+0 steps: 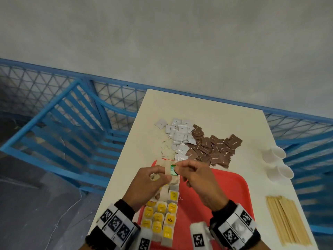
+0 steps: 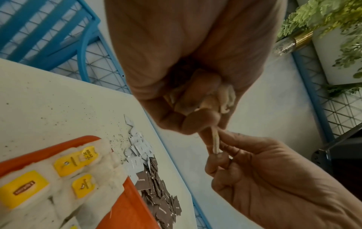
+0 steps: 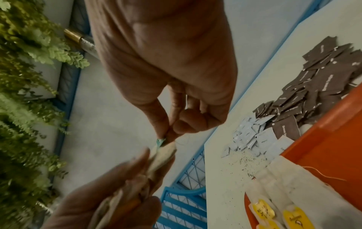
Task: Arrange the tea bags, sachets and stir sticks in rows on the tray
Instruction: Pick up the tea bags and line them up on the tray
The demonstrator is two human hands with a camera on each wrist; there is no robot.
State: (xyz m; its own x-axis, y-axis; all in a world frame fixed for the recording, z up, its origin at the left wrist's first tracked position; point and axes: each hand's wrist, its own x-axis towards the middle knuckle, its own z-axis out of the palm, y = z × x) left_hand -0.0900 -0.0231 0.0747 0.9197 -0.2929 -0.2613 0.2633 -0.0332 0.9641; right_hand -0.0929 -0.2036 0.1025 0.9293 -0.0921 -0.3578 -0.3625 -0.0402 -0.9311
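With tea bag rows (image 1: 163, 213) filling the red tray's (image 1: 225, 192) left part, the left hand (image 1: 149, 183) grips spare bags, the right hand (image 1: 196, 175) pinches a green-tagged tea bag (image 1: 173, 169) at frame centre, while sachets (image 1: 198, 141) and stir sticks (image 1: 286, 219) remain unarranged.

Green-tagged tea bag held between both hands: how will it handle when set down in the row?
Probably floppy: the tea bag sags between the left hand and right hand. Likely very light, held by a fingertip pinch. Possibly fragile: dark specks lie scattered on the table, perhaps leaked tea.
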